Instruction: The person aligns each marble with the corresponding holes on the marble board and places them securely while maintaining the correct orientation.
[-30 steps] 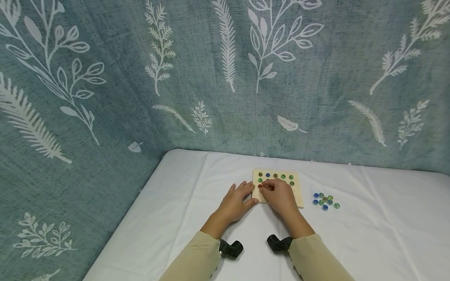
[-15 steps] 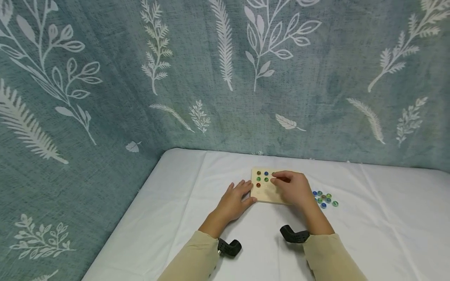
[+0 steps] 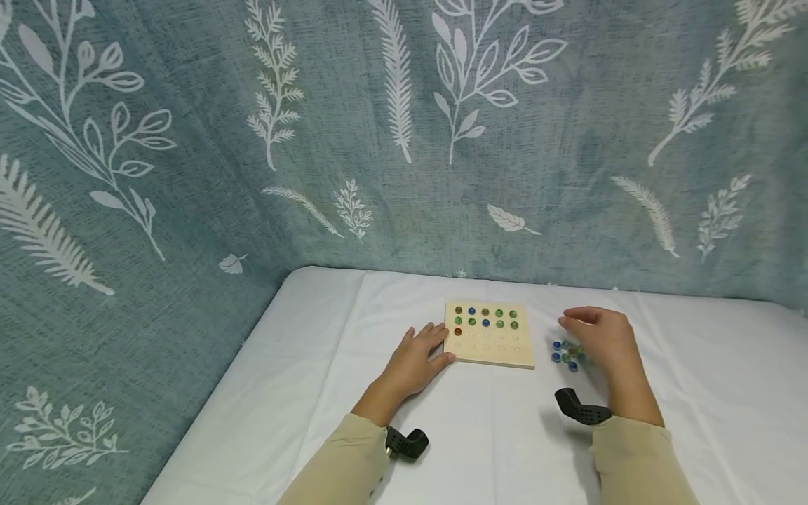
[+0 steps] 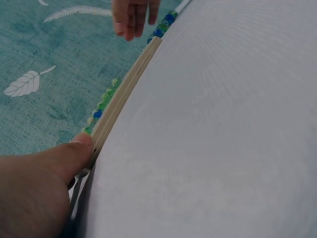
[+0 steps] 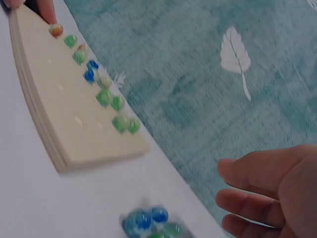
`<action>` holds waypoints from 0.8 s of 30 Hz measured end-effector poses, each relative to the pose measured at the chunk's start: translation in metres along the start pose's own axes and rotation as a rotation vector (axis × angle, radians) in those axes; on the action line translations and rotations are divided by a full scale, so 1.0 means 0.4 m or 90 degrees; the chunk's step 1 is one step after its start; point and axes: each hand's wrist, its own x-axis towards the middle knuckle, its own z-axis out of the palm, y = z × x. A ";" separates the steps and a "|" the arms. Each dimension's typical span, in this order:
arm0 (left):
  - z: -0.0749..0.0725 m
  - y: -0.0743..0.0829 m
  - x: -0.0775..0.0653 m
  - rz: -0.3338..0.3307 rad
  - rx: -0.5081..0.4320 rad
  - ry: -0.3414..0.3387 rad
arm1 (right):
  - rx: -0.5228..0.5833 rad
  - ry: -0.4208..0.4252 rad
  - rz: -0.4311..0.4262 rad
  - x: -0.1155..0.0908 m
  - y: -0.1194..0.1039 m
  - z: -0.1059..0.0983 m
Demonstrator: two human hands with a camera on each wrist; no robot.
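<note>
A pale wooden board with shallow round hollows lies on the white cloth. Green, blue and amber marbles fill its two far rows, and one red-brown marble sits at the left of the third. My left hand rests against the board's left side, fingers fairly straight and thumb at the near corner; its thumb presses the edge in the left wrist view. Over a cluster of loose marbles, right of the board, hovers my right hand. Its fingers and thumb are apart, holding nothing in the right wrist view.
The white-covered table meets a teal leaf-patterned curtain at the back and left. Each wrist wears a black camera mount, one on the left and one on the right. My right hand partly hides the loose marbles.
My right hand has moved from the board's left part, by the red-brown marble, rightward to above the loose marbles. That marble stays in its hollow. My left hand has kept its place at the board.
</note>
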 end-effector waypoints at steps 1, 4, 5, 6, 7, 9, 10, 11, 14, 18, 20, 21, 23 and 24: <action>0.000 0.000 0.000 0.001 -0.003 0.000 | -0.002 -0.010 0.009 0.003 0.008 -0.004; -0.001 0.000 -0.001 0.004 -0.014 0.000 | 0.003 -0.050 0.025 0.012 0.031 -0.009; 0.000 0.000 -0.001 0.005 -0.017 0.000 | 0.009 -0.062 0.027 0.015 0.038 -0.007; -0.001 0.000 -0.002 0.007 -0.020 0.000 | 0.015 -0.071 0.027 0.018 0.045 -0.004; -0.001 0.001 -0.003 0.008 -0.022 0.001 | 0.019 -0.079 0.024 0.022 0.051 0.000; -0.001 0.003 -0.003 0.011 -0.027 0.003 | 0.025 -0.087 0.021 0.028 0.061 0.008; -0.001 0.003 -0.004 0.011 -0.027 0.003 | 0.024 -0.088 0.016 0.031 0.066 0.011; 0.000 0.003 -0.005 0.010 -0.027 0.004 | 0.023 -0.089 0.015 0.033 0.069 0.014; 0.001 0.002 -0.004 0.008 -0.028 0.005 | 0.028 -0.099 0.010 0.035 0.074 0.018; 0.001 -0.001 -0.003 0.010 -0.026 0.007 | 0.044 -0.113 -0.005 0.034 0.076 0.020; 0.001 -0.002 -0.004 0.010 -0.024 0.009 | 0.049 -0.116 -0.013 0.034 0.079 0.023; 0.001 -0.001 -0.004 0.009 -0.025 0.009 | 0.050 -0.114 -0.014 0.034 0.081 0.024; 0.001 0.000 -0.005 0.007 -0.025 0.008 | 0.045 -0.111 -0.016 0.034 0.084 0.027; 0.002 0.001 -0.005 0.006 -0.023 0.007 | 0.039 -0.108 -0.017 0.034 0.085 0.029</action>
